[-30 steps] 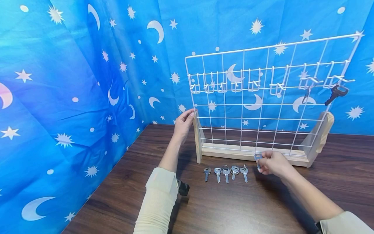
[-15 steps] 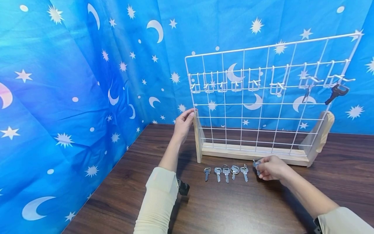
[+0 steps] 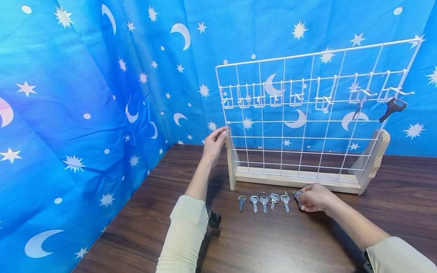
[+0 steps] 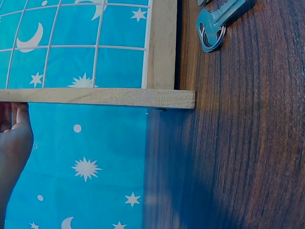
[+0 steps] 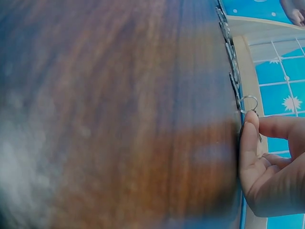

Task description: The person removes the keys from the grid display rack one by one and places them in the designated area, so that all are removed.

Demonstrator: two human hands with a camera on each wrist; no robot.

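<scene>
My right hand [image 3: 315, 198] pinches a key [image 3: 296, 196] between thumb and index finger, low over the table at the right end of a row of keys. The right wrist view shows its key ring [image 5: 257, 101] sticking out past the fingertips, most of the blade hidden by the fingers. Several silver keys [image 3: 264, 204], some with rings, lie side by side before the rack. My left hand [image 3: 214, 147] holds the rack's left wooden upright [image 3: 231, 167] near its top. In the left wrist view, thumb and fingertips meet the board's outer face.
A white wire grid [image 3: 282, 137] stands in a wooden base [image 3: 263, 177]. White double hooks [image 3: 296, 99] line its upper part. A dark key [image 3: 393, 109] and a thin grey key [image 3: 357, 110] hang from the right-hand hooks. Behind is a blue star-patterned cloth [image 3: 143, 45].
My right hand has moved left and slightly down with the key, away from the rack's base and closer to the row of keys. The left hand has stayed put.
</scene>
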